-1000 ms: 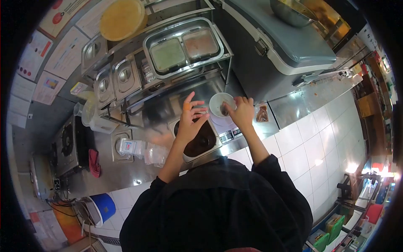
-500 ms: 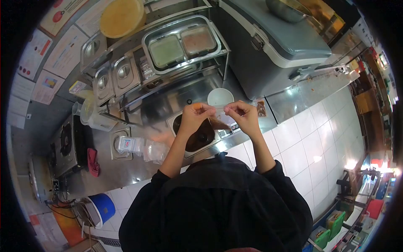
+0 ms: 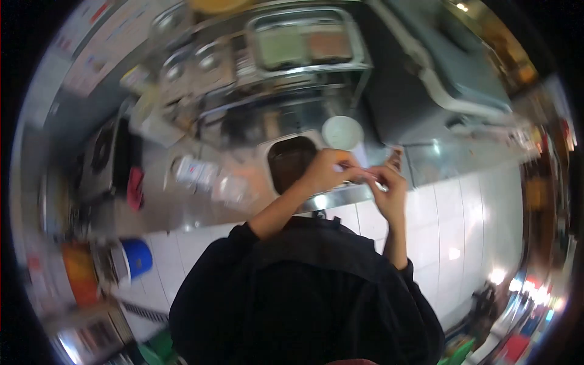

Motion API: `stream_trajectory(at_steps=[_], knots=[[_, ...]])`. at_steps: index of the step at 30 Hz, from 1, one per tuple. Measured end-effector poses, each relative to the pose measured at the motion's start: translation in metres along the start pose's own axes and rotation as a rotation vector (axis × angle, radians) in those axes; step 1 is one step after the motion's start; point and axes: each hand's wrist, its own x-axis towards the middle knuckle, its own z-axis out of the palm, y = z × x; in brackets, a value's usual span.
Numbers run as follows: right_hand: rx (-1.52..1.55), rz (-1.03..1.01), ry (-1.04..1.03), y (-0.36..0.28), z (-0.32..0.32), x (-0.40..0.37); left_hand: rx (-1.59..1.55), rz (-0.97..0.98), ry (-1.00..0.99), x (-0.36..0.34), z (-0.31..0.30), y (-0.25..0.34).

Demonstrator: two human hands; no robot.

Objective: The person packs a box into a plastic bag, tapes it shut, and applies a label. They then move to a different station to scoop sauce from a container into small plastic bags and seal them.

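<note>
My left hand [image 3: 331,170] and my right hand [image 3: 388,182] are close together over the front edge of the counter. Their fingers pinch the gathered top of a small plastic bag [image 3: 363,174], which looks like a thin pinkish strip here. The bag's lower part is hidden or lost in blur. To the left of my hands, a steel pan [image 3: 291,161] of dark brown sauce is set in the counter. Just behind them stands a white bowl [image 3: 342,132]. Brown packets [image 3: 396,157] lie beyond my right hand.
A stack of clear plastic bags [image 3: 234,190] lies left of the pan, beside a white packet [image 3: 196,170]. A rack with lidded steel pans [image 3: 211,58] rises at the back. A large grey cooler [image 3: 420,91] stands back right, a black stove [image 3: 104,152] far left.
Both hands have shifted right and drawn closer together. The bag, earlier stretched between them with brown contents hanging below, is now bunched at its top. The camera view has turned.
</note>
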Motion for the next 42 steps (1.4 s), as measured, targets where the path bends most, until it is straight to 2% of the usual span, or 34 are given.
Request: stream_trajectory(at_steps=[3,4,5,6,7,8,10,11,12,13,14,15,16,18,19,20,21,23,25,27,28,29,31,33,34,35,36,37,38,39,40,42], knots=[[-0.093,0.046,-0.071,-0.008,-0.013,-0.009,0.063,0.057,-0.025,-0.006,0.005,-0.006],[-0.056,0.062,-0.095,0.013,-0.024,-0.012,0.145,0.049,-0.037,-0.012,0.007,-0.001],[0.048,0.142,-0.052,0.010,-0.032,-0.010,0.322,0.148,0.088,-0.023,0.006,0.009],[0.013,0.051,-0.082,0.026,-0.049,-0.001,0.500,0.239,0.196,-0.028,0.003,0.019],[0.023,0.151,-0.110,0.046,-0.067,0.005,0.511,0.225,0.226,-0.035,-0.005,0.026],[-0.014,0.113,-0.182,0.069,-0.084,0.016,0.443,0.227,0.370,-0.049,-0.016,0.035],[-0.125,0.150,-0.123,0.116,-0.098,0.039,0.282,0.279,0.601,-0.077,-0.038,0.032],[-0.125,0.148,-0.130,0.146,-0.104,0.044,0.335,0.292,0.721,-0.093,-0.053,0.018],[-0.581,0.050,-0.025,0.177,-0.109,0.049,0.259,0.264,0.940,-0.104,-0.065,0.000],[-1.032,-0.058,0.087,0.191,-0.111,0.052,0.503,0.068,1.076,-0.120,-0.080,-0.008],[-1.030,-0.065,0.082,0.182,-0.107,0.055,0.597,-0.010,1.157,-0.138,-0.097,-0.036],[-0.875,0.076,0.053,0.155,-0.098,0.057,0.692,-0.088,1.232,-0.157,-0.110,-0.070],[-0.717,0.216,0.025,0.127,-0.087,0.057,0.697,-0.087,1.234,-0.178,-0.113,-0.099],[-0.610,0.202,-0.025,0.090,-0.063,0.053,1.219,-0.382,1.247,-0.209,-0.117,-0.138],[-0.490,0.192,-0.135,0.072,-0.052,0.051,1.221,-0.380,1.241,-0.214,-0.119,-0.144],[-0.369,0.179,-0.241,0.058,-0.038,0.049,1.074,-0.430,1.258,-0.216,-0.121,-0.147],[-0.369,0.183,-0.238,0.049,-0.026,0.047,0.925,-0.480,1.271,-0.218,-0.122,-0.147],[-0.419,-0.004,-0.346,0.031,-0.001,0.045,0.858,-0.464,1.304,-0.219,-0.123,-0.143],[-0.388,-0.049,-0.404,-0.006,0.029,0.040,0.791,-0.429,1.336,-0.211,-0.125,-0.131],[-0.166,0.008,-0.505,-0.042,0.065,0.031,1.021,-0.299,1.283,-0.207,-0.119,-0.120],[-0.021,-0.059,-0.598,-0.043,0.083,0.027,1.020,-0.300,1.278,-0.208,-0.119,-0.124],[-0.017,0.001,-0.712,-0.049,0.099,0.023,1.140,-0.357,1.262,-0.211,-0.122,-0.134],[-0.031,-0.149,-0.778,-0.045,0.135,0.017,1.269,-0.404,1.244,-0.212,-0.125,-0.134],[0.024,-0.121,-0.790,-0.045,0.159,0.012,1.107,-0.375,1.417,-0.205,-0.119,-0.111],[0.041,-0.084,-0.800,-0.052,0.167,0.011,1.107,-0.366,1.415,-0.203,-0.116,-0.100],[0.039,-0.086,-0.793,-0.048,0.182,0.006,1.099,-0.232,1.389,-0.200,-0.112,-0.085],[0.174,-0.006,-0.680,-0.035,0.202,-0.001,1.089,-0.099,1.358,-0.198,-0.107,-0.072],[0.307,0.074,-0.562,-0.029,0.215,-0.003,1.088,-0.090,1.352,-0.194,-0.099,-0.059],[0.305,0.074,-0.553,-0.035,0.220,-0.002,1.147,0.037,1.274,-0.190,-0.087,-0.048],[0.544,0.271,-0.619,-0.040,0.222,0.000,1.199,0.159,1.197,-0.188,-0.077,-0.036],[0.783,0.467,-0.679,-0.043,0.223,0.003,1.194,0.163,1.197,-0.187,-0.071,-0.024],[0.896,0.388,-0.652,-0.043,0.221,0.007,0.905,0.263,1.088,-0.185,-0.063,-0.006]])
